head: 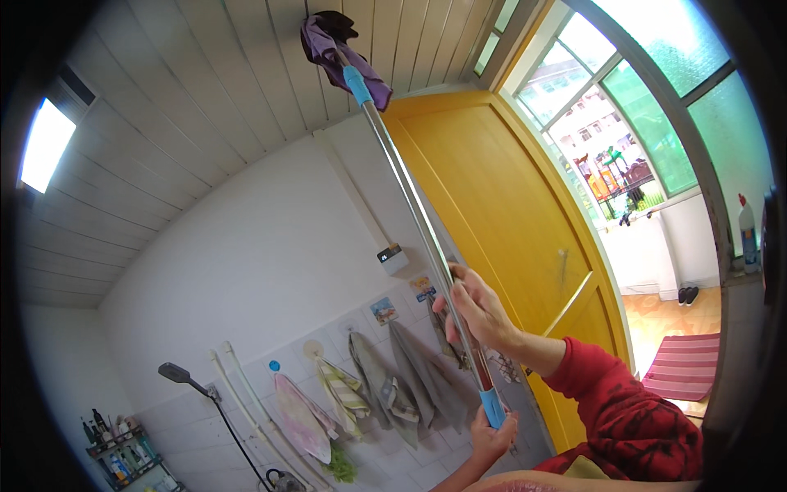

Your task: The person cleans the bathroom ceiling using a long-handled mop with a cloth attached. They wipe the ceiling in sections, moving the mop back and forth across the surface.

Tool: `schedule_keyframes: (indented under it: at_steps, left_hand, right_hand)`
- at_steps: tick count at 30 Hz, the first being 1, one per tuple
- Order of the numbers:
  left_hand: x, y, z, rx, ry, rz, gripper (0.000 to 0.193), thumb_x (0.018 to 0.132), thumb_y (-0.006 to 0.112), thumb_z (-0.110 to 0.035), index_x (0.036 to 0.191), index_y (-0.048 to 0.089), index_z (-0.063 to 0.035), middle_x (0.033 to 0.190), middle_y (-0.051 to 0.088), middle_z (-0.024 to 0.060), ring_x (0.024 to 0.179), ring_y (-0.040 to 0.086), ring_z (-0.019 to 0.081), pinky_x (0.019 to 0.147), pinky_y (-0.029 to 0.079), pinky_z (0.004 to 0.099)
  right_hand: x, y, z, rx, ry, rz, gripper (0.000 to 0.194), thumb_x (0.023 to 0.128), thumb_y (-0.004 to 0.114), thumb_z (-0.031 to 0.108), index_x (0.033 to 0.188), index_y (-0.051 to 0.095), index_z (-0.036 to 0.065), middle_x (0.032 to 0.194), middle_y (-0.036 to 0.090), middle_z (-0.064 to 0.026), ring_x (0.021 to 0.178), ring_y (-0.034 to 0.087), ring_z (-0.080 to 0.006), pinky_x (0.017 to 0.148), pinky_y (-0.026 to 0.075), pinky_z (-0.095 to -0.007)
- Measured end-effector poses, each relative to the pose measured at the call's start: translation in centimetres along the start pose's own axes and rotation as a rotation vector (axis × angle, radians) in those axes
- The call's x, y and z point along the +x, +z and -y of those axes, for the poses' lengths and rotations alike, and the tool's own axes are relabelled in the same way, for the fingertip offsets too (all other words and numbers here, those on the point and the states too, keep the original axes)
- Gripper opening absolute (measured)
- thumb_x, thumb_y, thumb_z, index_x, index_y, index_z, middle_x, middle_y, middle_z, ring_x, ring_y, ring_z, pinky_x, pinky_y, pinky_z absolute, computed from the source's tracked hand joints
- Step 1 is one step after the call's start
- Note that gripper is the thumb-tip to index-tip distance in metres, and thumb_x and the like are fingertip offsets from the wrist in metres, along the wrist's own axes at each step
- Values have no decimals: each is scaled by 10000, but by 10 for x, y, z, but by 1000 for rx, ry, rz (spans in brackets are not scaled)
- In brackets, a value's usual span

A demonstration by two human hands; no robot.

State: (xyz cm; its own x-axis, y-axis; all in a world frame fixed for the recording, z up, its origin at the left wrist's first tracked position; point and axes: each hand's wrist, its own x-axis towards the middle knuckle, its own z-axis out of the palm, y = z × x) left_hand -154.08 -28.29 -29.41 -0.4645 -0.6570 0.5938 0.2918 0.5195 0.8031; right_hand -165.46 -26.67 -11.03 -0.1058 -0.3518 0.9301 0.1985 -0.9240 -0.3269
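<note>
A shiny metal mop pole slants up before me to the panelled ceiling. My right hand, in a red patterned sleeve, has its fingers loosely around the pole's lower half. Below it, my left hand grips the blue plastic handle end. Another blue plastic sleeve joins the pole to its head. A purple cloth with a dark part covers that head, up against the ceiling boards; the head itself is hidden.
A yellow door stands behind the pole, beside a doorway and green-tinted windows. Several towels hang on the tiled wall. A shower head, pipes and a bottle rack are lower left. A lit ceiling lamp is at far left.
</note>
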Motion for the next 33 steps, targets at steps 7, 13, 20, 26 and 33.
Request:
schedule_keyframes:
  at_steps: [7, 13, 20, 26, 33]
  left_hand:
    - [12, -43, -1, 45, 89, -9, 175, 828, 643, -88, 871, 480, -42, 594, 555, 32, 467, 525, 83, 413, 406, 238]
    - [21, -88, -2, -21, 82, -82, 160, 808, 626, -56, 876, 482, -41, 596, 533, 39, 447, 515, 101, 413, 413, 232]
    - [20, -112, -2, 21, 45, -116, 164, 817, 626, -102, 849, 472, -59, 579, 511, 9, 435, 489, 80, 404, 400, 234]
    - [0, -112, -8, -28, 30, -57, 163, 805, 607, -68, 870, 461, -39, 571, 504, 31, 401, 484, 109, 383, 386, 242]
    - [-25, -126, -12, -50, 28, -21, 150, 824, 599, -70, 868, 460, -37, 552, 498, 28, 409, 492, 109, 388, 388, 245]
  right_hand:
    - [69, 33, -7, -99, -45, -117, 325, 1000, 367, 318, 1131, 421, 26, 660, 553, -59, 409, 496, -94, 381, 396, -227]
    - [86, 61, -43, -100, -29, -127, 243, 1001, 369, 296, 952, 429, 66, 586, 473, -27, 375, 445, -95, 356, 356, -231]
    - [89, 83, -67, -216, -35, -136, 214, 986, 397, 265, 911, 440, 70, 579, 459, -19, 376, 444, -97, 358, 358, -243]
    - [82, 100, -71, -234, -12, -112, 208, 984, 403, 252, 916, 442, 60, 582, 467, -22, 382, 453, -94, 361, 360, -241]
    - [62, 125, -65, -222, -38, -88, 235, 989, 406, 259, 1020, 460, 33, 590, 474, -22, 391, 460, -88, 373, 368, -232]
